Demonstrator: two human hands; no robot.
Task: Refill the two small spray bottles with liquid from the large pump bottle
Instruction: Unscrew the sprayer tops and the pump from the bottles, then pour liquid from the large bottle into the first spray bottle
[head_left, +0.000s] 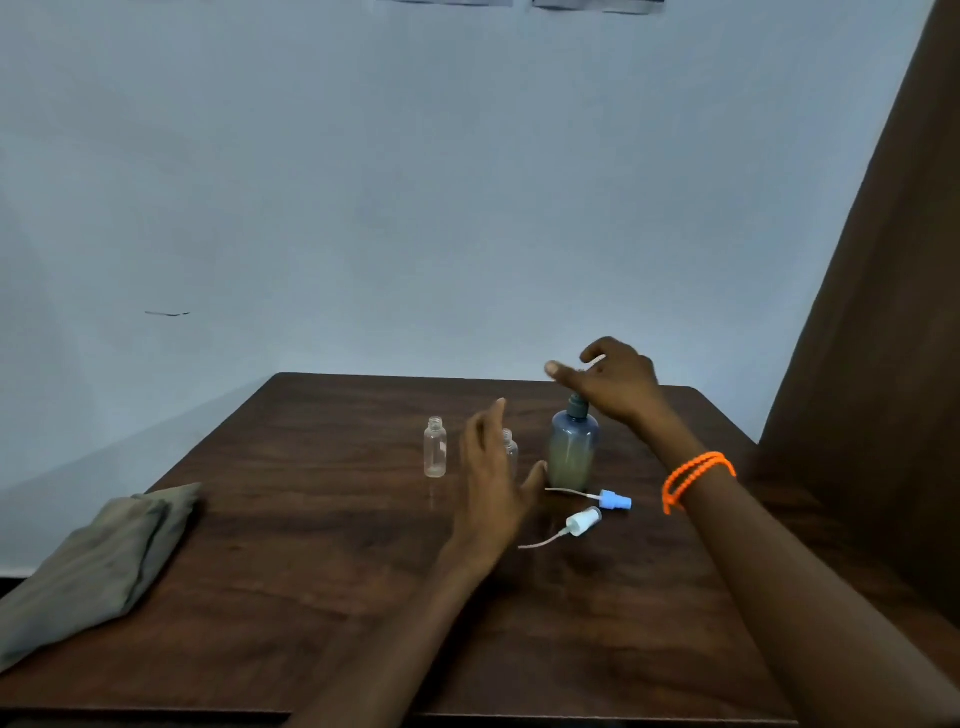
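Liquid in uncapped pump bottle (574, 454)

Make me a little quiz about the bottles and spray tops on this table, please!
1. True or false: the two spray tops are screwed onto the small bottles.
2. Which hand hovers over the large pump bottle? A left, B right.
3. Fill in: the wrist by the right hand wears an ____ bead bracelet.

Key
1. False: the blue spray top and white spray top lie on the table; the clear bottle stands open.
2. B.
3. Orange.
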